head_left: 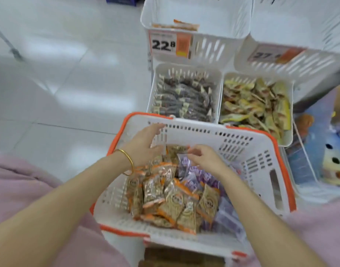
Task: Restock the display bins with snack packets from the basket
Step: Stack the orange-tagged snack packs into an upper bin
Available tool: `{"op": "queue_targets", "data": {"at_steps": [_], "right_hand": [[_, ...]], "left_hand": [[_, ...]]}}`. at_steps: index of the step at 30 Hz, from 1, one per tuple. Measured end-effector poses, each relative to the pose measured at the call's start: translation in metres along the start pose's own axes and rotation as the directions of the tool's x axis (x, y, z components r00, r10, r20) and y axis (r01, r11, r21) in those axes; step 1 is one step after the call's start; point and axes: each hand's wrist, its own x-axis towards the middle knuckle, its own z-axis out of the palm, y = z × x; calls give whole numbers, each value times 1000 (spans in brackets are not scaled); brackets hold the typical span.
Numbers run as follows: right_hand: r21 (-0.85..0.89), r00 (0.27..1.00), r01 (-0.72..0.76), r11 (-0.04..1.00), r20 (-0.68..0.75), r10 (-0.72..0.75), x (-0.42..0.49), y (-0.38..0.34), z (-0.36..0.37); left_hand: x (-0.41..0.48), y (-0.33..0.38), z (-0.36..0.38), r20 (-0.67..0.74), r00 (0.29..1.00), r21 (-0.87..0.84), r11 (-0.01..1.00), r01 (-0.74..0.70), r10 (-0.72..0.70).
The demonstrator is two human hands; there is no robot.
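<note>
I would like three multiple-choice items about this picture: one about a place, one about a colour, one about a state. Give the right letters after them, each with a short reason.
1. The bin of dark packets stands: A) left of the bin of yellow packets; B) right of it; C) above the 22.8 price tag.
2. The rim of the basket is: A) blue; B) green; C) orange.
3. The right hand: A) lies flat on the floor; B) pinches a purple packet; C) holds a price tag.
Key: 1 A, the dark packets sit at the left of the pair. 2 C, orange edges the white basket. 3 B, its fingers curl on the packet's top edge.
</note>
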Motion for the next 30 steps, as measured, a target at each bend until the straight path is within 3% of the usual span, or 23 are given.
{"op": "queue_targets", "data": {"at_steps": [5,8,11,16,19,26,30], "right_hand": [[-204,995,-28,978,92,48,6,30,39],[-418,956,-5,908,264,127,4,39,65],[-456,938,3,890,311,156,1,47,75],[-302,932,-17,953,340,125,-2,55,72],[-114,959,15,993,281,18,-4,61,75],[94,969,71,993,229,-91,-15,51,19],[224,969,124,967,181,-166,-24,34,-23]], "left_hand": [[-10,-15,15,116,988,125,988,92,-107],[-10,-23,14,143,976,190,972,137,-165],[-8,-23,15,146,973,235,962,140,-178],[-4,-13,22,157,978,249,964,95,-137],[-4,-7,24,158,981,241,968,76,-116],[0,5,30,176,977,236,969,72,-116],[4,14,36,257,962,83,994,78,-97]]}}
